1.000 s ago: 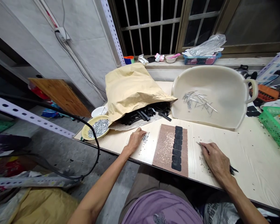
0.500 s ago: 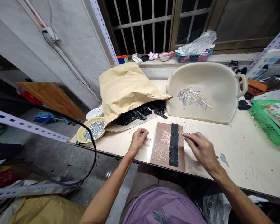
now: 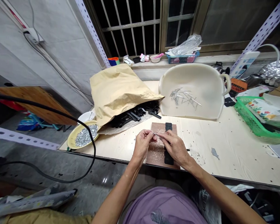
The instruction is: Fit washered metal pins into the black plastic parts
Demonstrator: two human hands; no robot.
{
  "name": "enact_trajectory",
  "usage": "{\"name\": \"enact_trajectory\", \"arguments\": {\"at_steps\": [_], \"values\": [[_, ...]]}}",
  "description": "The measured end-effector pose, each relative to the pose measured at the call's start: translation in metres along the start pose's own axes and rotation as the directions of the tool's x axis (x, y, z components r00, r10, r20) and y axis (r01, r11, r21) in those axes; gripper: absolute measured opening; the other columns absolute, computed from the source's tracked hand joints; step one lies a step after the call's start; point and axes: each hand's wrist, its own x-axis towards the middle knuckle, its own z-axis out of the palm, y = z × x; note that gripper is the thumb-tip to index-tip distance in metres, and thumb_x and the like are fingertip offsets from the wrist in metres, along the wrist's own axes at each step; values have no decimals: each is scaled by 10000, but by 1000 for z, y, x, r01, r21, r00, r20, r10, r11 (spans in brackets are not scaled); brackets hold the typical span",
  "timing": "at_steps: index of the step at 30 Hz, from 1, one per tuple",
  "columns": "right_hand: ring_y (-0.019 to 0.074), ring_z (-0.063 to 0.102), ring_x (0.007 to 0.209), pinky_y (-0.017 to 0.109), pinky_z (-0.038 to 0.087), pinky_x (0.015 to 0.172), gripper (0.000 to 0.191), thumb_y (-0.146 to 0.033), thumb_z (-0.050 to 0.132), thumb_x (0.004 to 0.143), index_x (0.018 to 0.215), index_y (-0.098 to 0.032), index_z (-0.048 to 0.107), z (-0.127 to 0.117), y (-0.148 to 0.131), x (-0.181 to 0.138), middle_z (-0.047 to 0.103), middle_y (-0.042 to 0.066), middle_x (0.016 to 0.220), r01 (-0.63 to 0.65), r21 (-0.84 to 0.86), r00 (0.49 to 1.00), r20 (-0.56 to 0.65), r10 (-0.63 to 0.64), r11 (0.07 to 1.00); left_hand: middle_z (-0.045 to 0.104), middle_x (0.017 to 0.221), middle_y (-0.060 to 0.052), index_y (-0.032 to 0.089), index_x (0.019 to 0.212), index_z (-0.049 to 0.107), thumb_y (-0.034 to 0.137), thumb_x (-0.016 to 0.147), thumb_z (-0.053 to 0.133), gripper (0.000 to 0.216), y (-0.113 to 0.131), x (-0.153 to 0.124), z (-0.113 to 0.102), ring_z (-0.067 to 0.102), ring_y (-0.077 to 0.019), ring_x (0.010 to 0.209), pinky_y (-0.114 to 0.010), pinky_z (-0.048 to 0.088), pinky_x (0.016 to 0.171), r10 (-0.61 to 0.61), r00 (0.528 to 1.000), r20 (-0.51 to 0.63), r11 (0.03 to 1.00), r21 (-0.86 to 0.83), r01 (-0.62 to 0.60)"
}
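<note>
My left hand (image 3: 142,143) and my right hand (image 3: 176,148) meet fingertip to fingertip above a brown board (image 3: 154,155). A small silvery piece (image 3: 155,133) shows between them; its kind is too small to tell. Both hands are closed in a pinch, the left around one end of that piece. What the right fingers hold is mostly hidden. A row of black rounded pads (image 3: 169,159) lies along the board's right side, its middle covered by my right hand. Pale specks (image 3: 156,149) are scattered over the board's left part.
Left stands a yellow bowl (image 3: 70,142) of small silvery bits (image 3: 84,136). A paper bag (image 3: 116,90) spills black strips (image 3: 133,116). Behind lies a whitish tub (image 3: 191,109) holding thin metal rods (image 3: 182,94). A green basket (image 3: 259,130) is right. A black cable (image 3: 94,149) loops at left.
My right hand has moved left from the row of pads to meet my left hand, which has shifted slightly toward the board. The whole view has also shifted a little.
</note>
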Motion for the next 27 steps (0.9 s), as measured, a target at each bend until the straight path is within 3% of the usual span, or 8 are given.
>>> {"name": "enact_trajectory", "arguments": {"at_steps": [9, 19, 23, 27], "values": [[145, 557, 711, 272, 478, 669, 293, -231, 421, 932, 1161, -255, 602, 3, 0, -3, 522, 35, 823, -32, 28, 999, -11, 33, 999, 629, 661, -9, 126, 828, 587, 331, 755, 662, 230, 1, -1, -3, 579, -100, 615, -234, 467, 652, 25, 1000, -6, 996, 91, -24], [150, 567, 749, 263, 485, 681, 271, -234, 440, 926, 1133, -260, 613, -5, 0, -7, 536, 33, 844, -62, -18, 997, 36, 63, 998, 646, 701, -27, 124, 827, 625, 311, 758, 673, 205, 5, 0, -13, 607, -121, 670, -244, 480, 691, 19, 994, 103, 971, 234, -42], [143, 554, 726, 253, 473, 673, 263, -242, 443, 926, 1112, -265, 628, -9, 0, -10, 526, 26, 813, -79, 4, 995, 58, 78, 997, 635, 694, -17, 122, 821, 634, 315, 751, 685, 212, 3, 3, -14, 599, -101, 651, -217, 477, 674, -23, 988, 150, 985, 175, -3], [137, 543, 724, 243, 455, 661, 275, -219, 437, 925, 1122, -263, 624, -11, 0, -10, 510, 18, 797, -115, 33, 989, 99, 111, 993, 613, 675, 3, 122, 841, 641, 300, 679, 753, 265, -3, 7, -13, 573, -74, 590, -195, 470, 616, -128, 978, 164, 992, 24, 126]]}}
